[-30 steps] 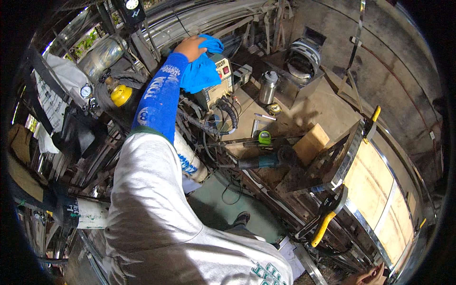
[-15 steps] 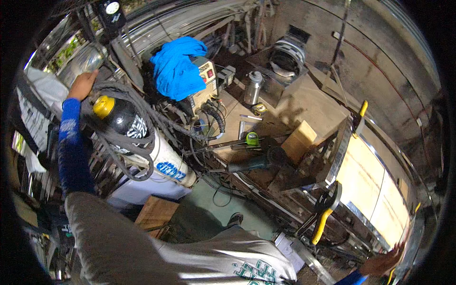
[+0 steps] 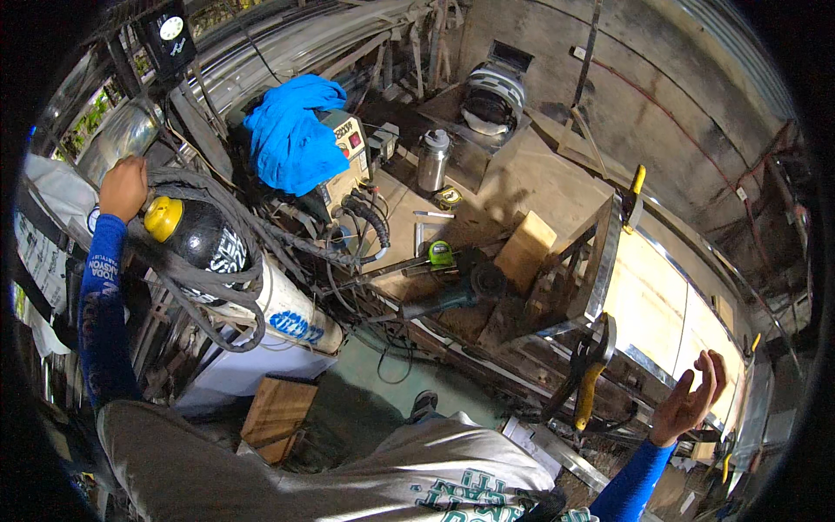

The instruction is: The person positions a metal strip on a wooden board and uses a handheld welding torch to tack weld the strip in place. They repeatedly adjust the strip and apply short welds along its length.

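left hand point(image 3: 124, 189), one: set at the head of the gas cylinder, just beside its yellow collar point(image 3: 163, 218). fingers curled downward; whether they pinched a valve there could not be told, the palm side being hidden.

gas cylinder point(image 3: 283, 300), one: white body, black shoulder, leaning in view at the person's left, with grey cable point(image 3: 228, 344) draped around it.

blue cloth point(image 3: 296, 135), one: draped over the cream welding machine point(image 3: 348, 155). a second earlier the left hand had lain on this cloth; it had since let go and crossed to the cylinder, so the cylinder, not the cloth, was the thing then attended to.

right hand point(image 3: 691, 400), one: raised near the lower edge of the framed wooden panel point(image 3: 665, 317), fingers loosely spread, nothing held. half a second earlier it had been lower, at the panel's edge.

also listed: yellow-handled clamp point(image 3: 590, 393), near the panel's corner; metal flask point(image 3: 432, 163) and green tape measure point(image 3: 441, 254), on the counter point(image 3: 544, 178); grinder point(image 3: 448, 300), beside a wooden block point(image 3: 526, 250).
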`<state>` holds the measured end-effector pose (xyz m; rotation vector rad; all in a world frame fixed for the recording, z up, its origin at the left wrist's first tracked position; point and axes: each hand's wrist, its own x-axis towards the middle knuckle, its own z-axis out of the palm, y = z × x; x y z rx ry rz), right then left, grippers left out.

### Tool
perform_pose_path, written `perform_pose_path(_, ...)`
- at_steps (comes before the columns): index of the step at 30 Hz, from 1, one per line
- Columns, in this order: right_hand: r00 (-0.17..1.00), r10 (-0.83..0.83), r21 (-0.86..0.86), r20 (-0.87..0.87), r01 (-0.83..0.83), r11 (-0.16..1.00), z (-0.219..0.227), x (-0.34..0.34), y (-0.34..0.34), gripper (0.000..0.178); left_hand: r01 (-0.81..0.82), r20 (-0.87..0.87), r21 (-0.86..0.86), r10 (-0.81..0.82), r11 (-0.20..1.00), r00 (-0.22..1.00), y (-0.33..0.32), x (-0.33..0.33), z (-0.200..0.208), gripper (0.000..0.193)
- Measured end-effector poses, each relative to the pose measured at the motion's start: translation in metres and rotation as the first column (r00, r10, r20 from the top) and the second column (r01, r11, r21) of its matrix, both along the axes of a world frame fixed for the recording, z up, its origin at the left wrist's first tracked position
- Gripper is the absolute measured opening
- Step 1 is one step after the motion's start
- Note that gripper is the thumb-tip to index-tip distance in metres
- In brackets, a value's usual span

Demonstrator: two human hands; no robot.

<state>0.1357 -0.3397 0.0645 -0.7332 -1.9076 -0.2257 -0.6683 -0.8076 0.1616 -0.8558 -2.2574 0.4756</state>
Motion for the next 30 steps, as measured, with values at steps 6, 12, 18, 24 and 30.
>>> perform_pose_path(6,0.994,-0.102,-0.025,0.029,0.102,0.994,0.005,0.018,-0.01,0.026,-0.295,-0.071,-0.045,0.291,0.954,0.954,0.032,-0.041,-0.033,0.025)
perform_pose_path(12,0.978,-0.202,-0.096,0.049,0.206,0.974,-0.014,0.037,-0.016,0.022,-0.386,0.02,-0.294,0.41,0.874,0.912,0.0,-0.132,-0.04,0.027)
perform_pose_path(18,0.928,-0.275,-0.071,-0.252,0.265,0.962,-0.057,0.107,-0.005,0.04,-0.309,0.108,0.119,0.297,0.944,0.949,0.068,-0.09,-0.11,0.032)
perform_pose_path(24,0.194,-0.496,-0.33,-0.846,0.54,0.774,-0.176,0.282,-0.007,0.029,-0.137,0.139,0.551,0.072,0.823,0.988,0.156,-0.022,-0.169,0.045)
perform_pose_path(30,0.247,-0.863,-0.746,-0.441,0.434,0.506,-0.305,0.329,-0.015,0.018,0.151,0.121,0.779,-0.383,0.608,0.916,0.188,0.073,-0.239,0.061)
